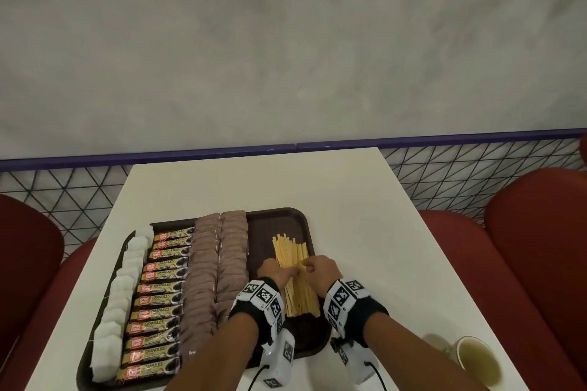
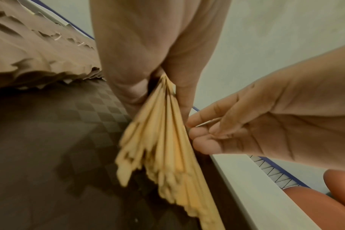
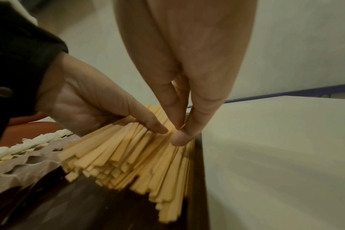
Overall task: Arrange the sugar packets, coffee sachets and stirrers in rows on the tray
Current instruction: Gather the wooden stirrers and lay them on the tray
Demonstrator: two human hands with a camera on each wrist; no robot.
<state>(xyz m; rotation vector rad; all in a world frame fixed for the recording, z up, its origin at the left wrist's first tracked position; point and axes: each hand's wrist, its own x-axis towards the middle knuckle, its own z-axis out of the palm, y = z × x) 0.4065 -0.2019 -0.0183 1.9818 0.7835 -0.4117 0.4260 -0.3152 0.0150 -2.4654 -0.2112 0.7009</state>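
**Fanned stirrers at the tray's right edge**

My left hand (image 1: 277,274) lies with straight fingers pressing the stirrers (image 1: 295,276); my right hand (image 1: 320,270) pinches one stirrer beside them. I judge them light, stiff, thin and prone to sliding: grasp mid-length. The tray (image 1: 286,216) rim runs just right of my fingertips; open floor lies left, before the brown sachets (image 1: 219,260).
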